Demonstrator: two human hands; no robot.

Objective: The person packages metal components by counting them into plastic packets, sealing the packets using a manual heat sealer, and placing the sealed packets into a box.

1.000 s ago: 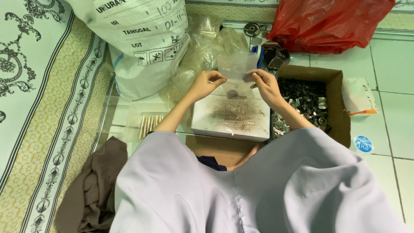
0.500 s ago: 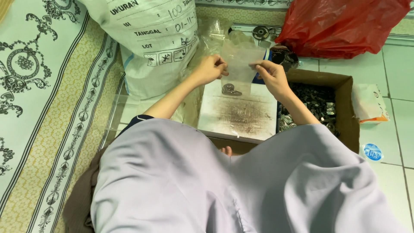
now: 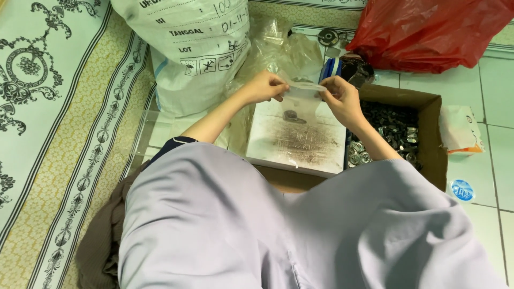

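Both hands pinch the top edge of a small clear bag (image 3: 301,99) held just above a smudged white board (image 3: 300,136), the left hand (image 3: 265,87) at its left corner and the right hand (image 3: 338,96) at its right. Something dark sits inside the bag, too small to identify. A white sack (image 3: 198,48) crowds the left, a cardboard box (image 3: 428,115) of metal parts the right; grey cloth (image 3: 289,230) hides the board's near edge.

The red plastic bag (image 3: 428,32) ran off the top edge; pieces in the cardboard box (image 3: 428,107) were too small to tell.
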